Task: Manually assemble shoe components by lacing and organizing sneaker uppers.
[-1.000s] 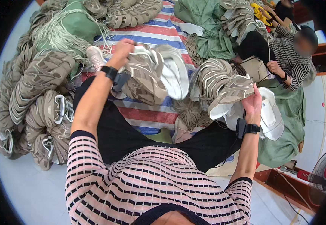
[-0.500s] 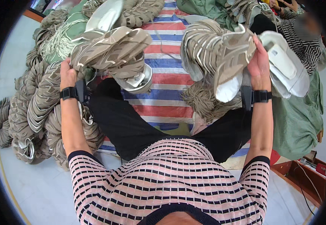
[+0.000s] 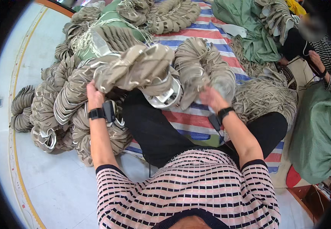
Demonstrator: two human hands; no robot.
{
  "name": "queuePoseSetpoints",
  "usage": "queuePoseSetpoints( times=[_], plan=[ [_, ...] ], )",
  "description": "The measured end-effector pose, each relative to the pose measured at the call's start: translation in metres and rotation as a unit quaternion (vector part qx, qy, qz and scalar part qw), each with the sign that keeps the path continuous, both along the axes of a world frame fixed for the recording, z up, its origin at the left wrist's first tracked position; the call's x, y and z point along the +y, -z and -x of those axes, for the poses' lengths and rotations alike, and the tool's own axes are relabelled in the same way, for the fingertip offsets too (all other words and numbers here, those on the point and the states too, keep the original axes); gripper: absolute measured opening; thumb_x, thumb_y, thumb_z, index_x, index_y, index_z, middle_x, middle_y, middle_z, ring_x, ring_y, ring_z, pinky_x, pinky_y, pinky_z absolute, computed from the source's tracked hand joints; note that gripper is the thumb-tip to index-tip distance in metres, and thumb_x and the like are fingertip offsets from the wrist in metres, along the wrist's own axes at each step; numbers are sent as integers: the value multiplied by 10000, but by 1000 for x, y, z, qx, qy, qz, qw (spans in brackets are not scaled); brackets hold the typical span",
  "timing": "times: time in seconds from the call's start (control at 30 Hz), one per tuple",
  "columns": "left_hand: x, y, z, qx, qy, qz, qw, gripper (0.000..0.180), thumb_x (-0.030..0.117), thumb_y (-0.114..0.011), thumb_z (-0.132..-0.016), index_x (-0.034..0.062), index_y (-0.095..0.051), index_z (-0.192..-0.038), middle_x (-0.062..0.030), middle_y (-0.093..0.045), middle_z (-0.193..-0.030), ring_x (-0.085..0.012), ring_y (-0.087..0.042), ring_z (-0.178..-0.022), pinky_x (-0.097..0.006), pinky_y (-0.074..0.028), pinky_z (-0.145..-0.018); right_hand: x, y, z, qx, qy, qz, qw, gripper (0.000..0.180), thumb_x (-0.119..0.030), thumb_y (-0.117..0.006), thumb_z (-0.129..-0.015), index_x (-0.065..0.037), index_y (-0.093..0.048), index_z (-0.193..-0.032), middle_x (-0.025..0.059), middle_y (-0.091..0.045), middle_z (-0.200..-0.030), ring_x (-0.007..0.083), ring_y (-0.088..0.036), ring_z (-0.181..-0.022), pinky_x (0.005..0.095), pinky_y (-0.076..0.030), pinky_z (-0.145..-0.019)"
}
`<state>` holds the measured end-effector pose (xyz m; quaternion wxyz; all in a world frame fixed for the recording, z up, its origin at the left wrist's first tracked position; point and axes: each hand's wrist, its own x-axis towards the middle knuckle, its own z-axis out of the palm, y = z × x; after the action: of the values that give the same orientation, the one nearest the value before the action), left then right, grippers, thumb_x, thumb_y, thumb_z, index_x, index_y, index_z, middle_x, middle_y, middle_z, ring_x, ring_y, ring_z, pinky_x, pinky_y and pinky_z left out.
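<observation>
Clearly, the bundle of shoe uppers (image 3: 135, 65) lies ahead and to the right of the left hand (image 3: 94, 94), its long axis running crosswise, with the right end slanting slightly away. The left hand is closed on its near left edge, forearm pointing almost straight forward, fingers mostly hidden by what they hold. A second bundle (image 3: 219, 65), bent like a horseshoe, rests on the striped sheet (image 3: 186, 119) with its open end facing the body — the right hand (image 3: 212, 99) is nearer to it, just at that end, forearm angled inward. Its fingers look half bent but blurred — whether they grip anything I cannot tell
</observation>
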<state>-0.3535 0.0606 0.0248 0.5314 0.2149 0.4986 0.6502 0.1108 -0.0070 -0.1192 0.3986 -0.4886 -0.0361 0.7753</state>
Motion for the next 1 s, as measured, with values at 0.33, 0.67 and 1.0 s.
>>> queuePoseSetpoints(
  times=[0.33, 0.67, 1.0],
  plan=[
    [-4, -26, -38, -53, 43, 45, 997, 222, 75, -452, -850, -19, -557, -1021, -156, -618, -1026, -317, -607, -911, -454, -494, -845, -10, 26, -2, -281, -212, -150, 924, 453, -235, -598, -837, -65, -463, -1234, 66, -567, -1086, 176, -540, -954, 333, -435, -768],
    [26, -137, -98, 64, 207, -74, 973, 215, 48, -483, -847, -29, -553, -1036, -130, -623, -984, -249, -610, -879, -370, -500, -829, -26, -45, 6, -78, -198, -84, 974, 803, -658, -458, -810, -155, -257, -1403, 82, -340, -1413, 327, -371, -1245, 553, -321, -958],
    [-2, -241, -241, 169, 239, -174, 940, 251, 104, -454, -885, -5, -527, -1100, -109, -603, -1059, -187, -594, -918, -312, -484, -821, -45, -141, 32, 332, -140, -180, 915, 591, -509, -308, -941, -130, -293, -1394, 59, -427, -1359, 223, -409, -1240, 484, -367, -960]
  ],
)
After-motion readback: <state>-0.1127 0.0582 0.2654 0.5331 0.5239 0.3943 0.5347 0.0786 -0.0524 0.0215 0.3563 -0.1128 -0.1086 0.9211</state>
